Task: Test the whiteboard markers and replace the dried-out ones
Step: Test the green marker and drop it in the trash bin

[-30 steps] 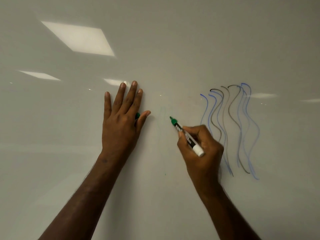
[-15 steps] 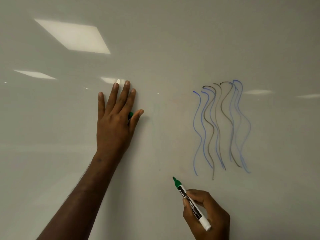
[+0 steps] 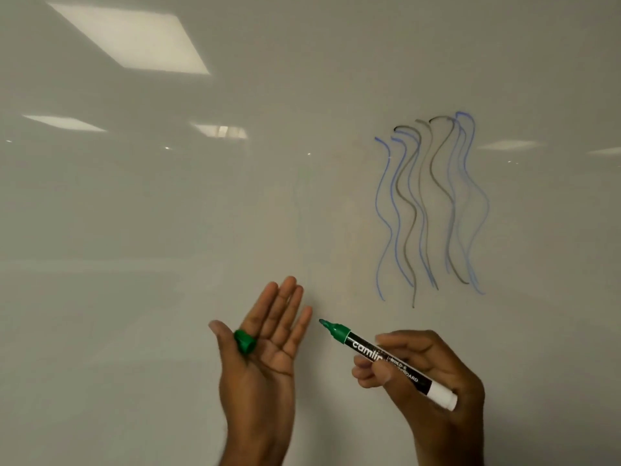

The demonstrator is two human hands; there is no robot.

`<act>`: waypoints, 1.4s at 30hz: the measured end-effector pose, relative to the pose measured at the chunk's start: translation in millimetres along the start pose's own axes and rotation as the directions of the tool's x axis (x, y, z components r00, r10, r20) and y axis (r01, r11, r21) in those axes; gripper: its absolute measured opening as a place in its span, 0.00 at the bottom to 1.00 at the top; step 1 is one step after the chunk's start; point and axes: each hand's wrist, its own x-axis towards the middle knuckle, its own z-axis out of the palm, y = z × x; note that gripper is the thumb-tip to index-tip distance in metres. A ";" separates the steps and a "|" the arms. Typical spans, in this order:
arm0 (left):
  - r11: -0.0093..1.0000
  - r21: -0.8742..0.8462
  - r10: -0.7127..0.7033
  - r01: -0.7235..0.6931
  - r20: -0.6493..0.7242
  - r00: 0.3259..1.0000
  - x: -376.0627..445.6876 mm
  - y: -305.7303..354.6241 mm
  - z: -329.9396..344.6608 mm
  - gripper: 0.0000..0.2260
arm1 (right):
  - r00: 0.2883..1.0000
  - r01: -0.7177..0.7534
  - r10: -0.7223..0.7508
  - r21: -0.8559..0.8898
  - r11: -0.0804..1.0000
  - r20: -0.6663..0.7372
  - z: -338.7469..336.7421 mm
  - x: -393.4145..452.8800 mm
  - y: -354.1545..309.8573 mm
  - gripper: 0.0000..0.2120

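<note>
My right hand (image 3: 426, 381) grips an uncapped green whiteboard marker (image 3: 376, 356) by its black labelled barrel. Its green tip points up and left, a short gap from my left hand's little finger. My left hand (image 3: 265, 344) is turned palm up in front of the whiteboard (image 3: 168, 213) with its fingers straight. The green cap (image 3: 244, 343) lies in the crook between thumb and forefinger. Wavy blue and grey test lines (image 3: 430, 210) mark the board at the right. Only a very faint greenish trace (image 3: 299, 203) shows left of them.
The glossy whiteboard fills the whole view and mirrors ceiling light panels (image 3: 134, 38) at the upper left. No tray, other markers or board edge are in sight.
My left hand came off the board, dropped and turned palm up, showing the cap. My right hand drew the marker down the board, then brought it up beside the left hand.
</note>
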 end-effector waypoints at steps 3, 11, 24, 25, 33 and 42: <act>0.989 -0.132 -0.074 0.068 -0.045 0.996 -13.5 -9.3 -3.7 0.33 | 0.995 -0.049 0.054 -0.056 0.997 0.086 0.0 -9.8 1.0 0.13; 0.984 -0.121 -0.118 0.128 0.082 0.990 -22.1 -19.7 -2.8 0.33 | 0.974 -0.053 0.105 -0.245 0.968 0.200 5.3 -22.0 1.3 0.19; 0.995 0.048 -0.092 0.085 0.171 0.981 -24.4 -22.5 -1.0 0.33 | 0.973 0.023 0.040 -0.266 0.964 0.229 10.5 -15.3 1.5 0.16; 0.994 0.065 -0.097 0.087 0.180 0.979 -25.2 -23.1 -1.2 0.32 | 0.972 0.028 0.037 -0.270 0.962 0.232 11.5 -15.1 2.2 0.15; 0.990 0.081 -0.128 0.112 0.231 0.964 -23.7 -22.8 -7.2 0.28 | 0.984 -0.132 0.150 -0.179 0.975 0.091 17.9 -19.7 5.7 0.18; 0.991 0.035 -0.136 0.131 0.319 0.938 -21.3 -24.1 -13.4 0.30 | 0.932 -0.340 0.339 -0.010 0.940 0.127 21.2 -12.4 7.5 0.07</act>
